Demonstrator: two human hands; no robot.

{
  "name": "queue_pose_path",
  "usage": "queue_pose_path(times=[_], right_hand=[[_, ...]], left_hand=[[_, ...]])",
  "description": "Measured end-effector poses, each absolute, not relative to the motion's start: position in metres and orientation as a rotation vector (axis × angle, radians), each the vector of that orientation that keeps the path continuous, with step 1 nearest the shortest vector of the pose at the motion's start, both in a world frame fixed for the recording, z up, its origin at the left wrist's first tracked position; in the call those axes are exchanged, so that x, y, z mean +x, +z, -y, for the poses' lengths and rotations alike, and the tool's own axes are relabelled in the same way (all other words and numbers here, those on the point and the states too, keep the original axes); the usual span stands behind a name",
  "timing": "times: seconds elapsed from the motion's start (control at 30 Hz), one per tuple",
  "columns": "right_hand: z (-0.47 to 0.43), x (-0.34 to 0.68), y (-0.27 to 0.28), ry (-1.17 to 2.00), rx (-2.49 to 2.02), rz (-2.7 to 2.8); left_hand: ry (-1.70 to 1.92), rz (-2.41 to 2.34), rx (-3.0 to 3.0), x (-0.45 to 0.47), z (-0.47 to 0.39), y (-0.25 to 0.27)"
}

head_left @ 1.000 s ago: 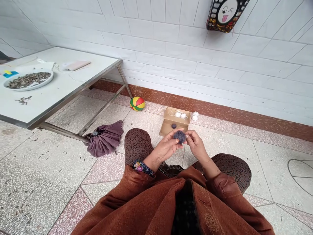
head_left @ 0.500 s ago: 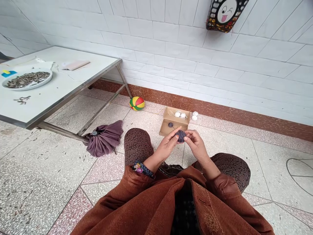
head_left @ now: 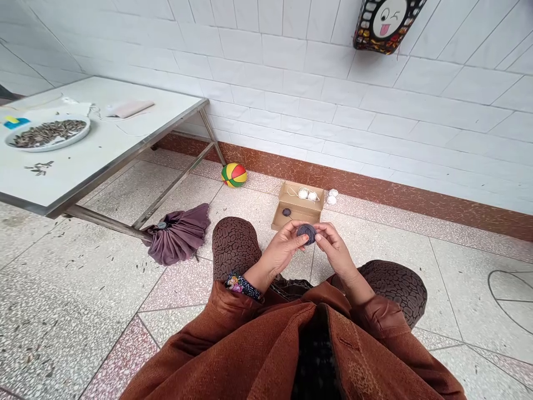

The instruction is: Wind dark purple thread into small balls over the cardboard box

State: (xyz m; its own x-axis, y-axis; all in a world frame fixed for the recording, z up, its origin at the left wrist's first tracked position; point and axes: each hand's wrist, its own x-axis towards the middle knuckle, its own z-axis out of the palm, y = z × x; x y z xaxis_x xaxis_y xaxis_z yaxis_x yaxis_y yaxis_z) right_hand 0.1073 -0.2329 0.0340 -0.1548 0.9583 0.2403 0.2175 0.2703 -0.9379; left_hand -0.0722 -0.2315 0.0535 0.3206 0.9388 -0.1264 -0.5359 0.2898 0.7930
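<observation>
A dark grey ball of yarn (head_left: 307, 234) is held up between my two hands, above the floor and just in front of the box. My left hand (head_left: 283, 244) grips its left side, thumb across the front. On the other side, my right hand (head_left: 334, 247) pinches it with thumb and fingers. Beyond them an open cardboard box (head_left: 278, 220) lies on the floor. In its near half rests a smaller dark grey yarn ball (head_left: 286, 212); white yarn balls (head_left: 303, 193) with a loose strand lie in the far half.
More white balls (head_left: 332, 196) sit right of the box by the wall. A coloured ball (head_left: 234, 175) and a folded purple umbrella (head_left: 179, 233) lie by the table (head_left: 137, 125), which bears a plate (head_left: 50, 145) of sunflower seeds. A black basket (head_left: 385, 25) hangs on the wall.
The held yarn ball has turned between my fingers, and my left fingers have shifted around it. The small grey ball in the box has rolled slightly left.
</observation>
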Motion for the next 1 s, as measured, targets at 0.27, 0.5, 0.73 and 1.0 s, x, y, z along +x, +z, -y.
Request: queue_pose_path(times=[0.27,0.5,0.73,1.0], right_hand=[[0.230,0.108,0.030,1.071,-1.073,1.474],[0.230,0.111,0.030,1.144,-1.090,1.415],[0.237,0.109,0.031,1.048,-1.172,1.850],[0.233,0.116,0.077,0.696,-0.958,2.099]], left_hand=[[1.107,-0.727,0.864,-0.067,0.233,0.054],[1.065,-0.718,0.951,-0.074,0.230,0.059],[1.147,-0.881,0.974,-0.087,0.218,0.054],[1.037,-0.947,1.240,-0.081,0.224,0.046]])
